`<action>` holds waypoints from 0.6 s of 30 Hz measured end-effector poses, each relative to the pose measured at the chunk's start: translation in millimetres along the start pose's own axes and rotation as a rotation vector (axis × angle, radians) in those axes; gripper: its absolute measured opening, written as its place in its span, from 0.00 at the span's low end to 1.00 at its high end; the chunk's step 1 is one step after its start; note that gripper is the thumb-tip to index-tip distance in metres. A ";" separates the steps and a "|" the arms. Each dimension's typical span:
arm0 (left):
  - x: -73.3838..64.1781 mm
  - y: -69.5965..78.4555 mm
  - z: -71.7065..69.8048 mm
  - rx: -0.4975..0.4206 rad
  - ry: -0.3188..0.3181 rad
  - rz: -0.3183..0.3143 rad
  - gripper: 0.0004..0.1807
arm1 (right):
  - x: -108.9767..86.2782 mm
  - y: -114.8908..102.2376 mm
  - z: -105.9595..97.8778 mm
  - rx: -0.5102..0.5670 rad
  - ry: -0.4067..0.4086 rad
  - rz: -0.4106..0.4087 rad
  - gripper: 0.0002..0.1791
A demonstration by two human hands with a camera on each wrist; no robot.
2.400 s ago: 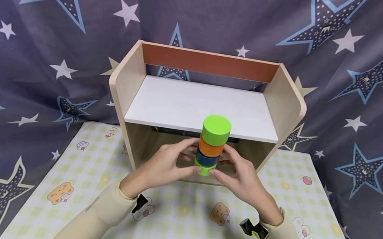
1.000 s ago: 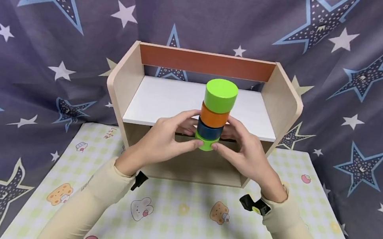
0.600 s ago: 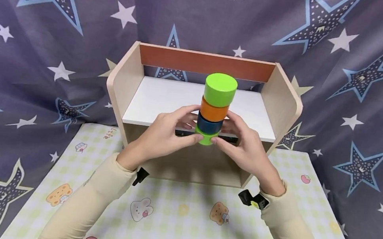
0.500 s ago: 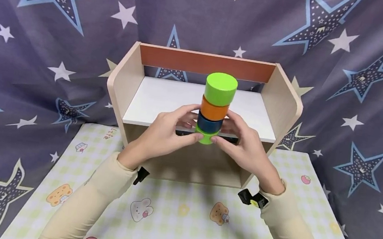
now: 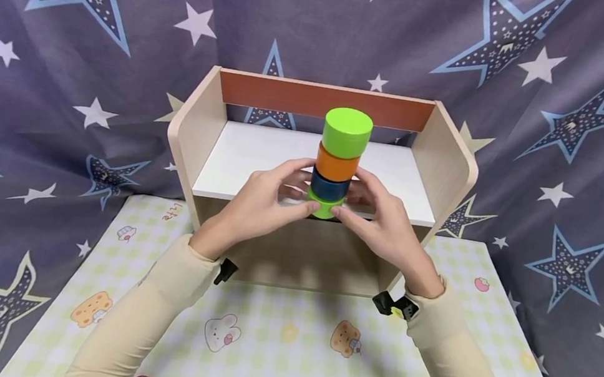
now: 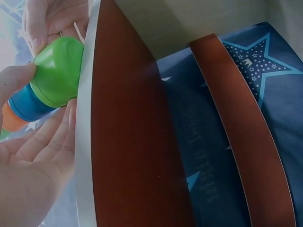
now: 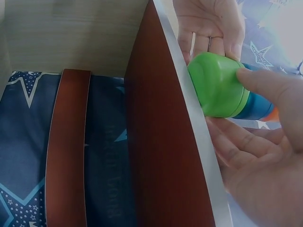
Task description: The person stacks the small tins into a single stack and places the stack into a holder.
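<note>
A stack of stacking cups stands upright between my hands in the head view. A wide lime-green cup (image 5: 347, 132) tops it, then come an orange cup (image 5: 337, 164), a dark blue cup (image 5: 329, 185) and a small green cup (image 5: 325, 206). My left hand (image 5: 262, 204) holds the stack from the left, thumb on the bottom cup. From the right, my right hand (image 5: 388, 225) grips it likewise, its fingers partly hidden behind. Both wrist views show the small green cup's base (image 6: 59, 71) right at the front edge of the white shelf board (image 5: 261, 155).
A small wooden shelf unit (image 5: 191, 121) with a reddish-brown back rail (image 5: 313, 99) stands on the table. Its lower compartment (image 5: 299, 254) lies below the hands. A checked tablecloth (image 5: 269, 360) covers the table, and a star-patterned curtain (image 5: 311, 20) hangs behind.
Both hands have raised the cup stack from in front of the lower compartment to the level of the white board. Over the last half second it has risen slightly more.
</note>
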State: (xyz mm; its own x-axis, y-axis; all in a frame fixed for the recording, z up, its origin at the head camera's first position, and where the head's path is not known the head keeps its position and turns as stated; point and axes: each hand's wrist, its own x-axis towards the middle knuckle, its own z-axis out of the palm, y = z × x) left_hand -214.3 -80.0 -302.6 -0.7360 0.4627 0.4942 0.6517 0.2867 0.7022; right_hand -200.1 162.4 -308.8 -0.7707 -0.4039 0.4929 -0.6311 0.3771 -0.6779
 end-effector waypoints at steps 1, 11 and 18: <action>0.6 -0.7 0.1 -0.004 0.000 -0.002 0.36 | 0.6 0.3 0.3 0.001 0.002 0.001 0.38; 5.3 -4.9 0.7 -0.052 -0.007 -0.069 0.36 | 5.6 2.9 0.9 -0.004 0.021 0.014 0.38; 7.2 -8.0 1.2 -0.048 0.008 -0.097 0.36 | 8.9 2.5 3.5 -0.023 0.047 0.049 0.39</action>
State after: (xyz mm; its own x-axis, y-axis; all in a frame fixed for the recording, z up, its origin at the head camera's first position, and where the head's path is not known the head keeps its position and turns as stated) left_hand -224.6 -78.0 -305.3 -0.7967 0.4281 0.4265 0.5680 0.2896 0.7704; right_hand -208.2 156.8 -308.0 -0.8034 -0.3452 0.4852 -0.5943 0.4149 -0.6889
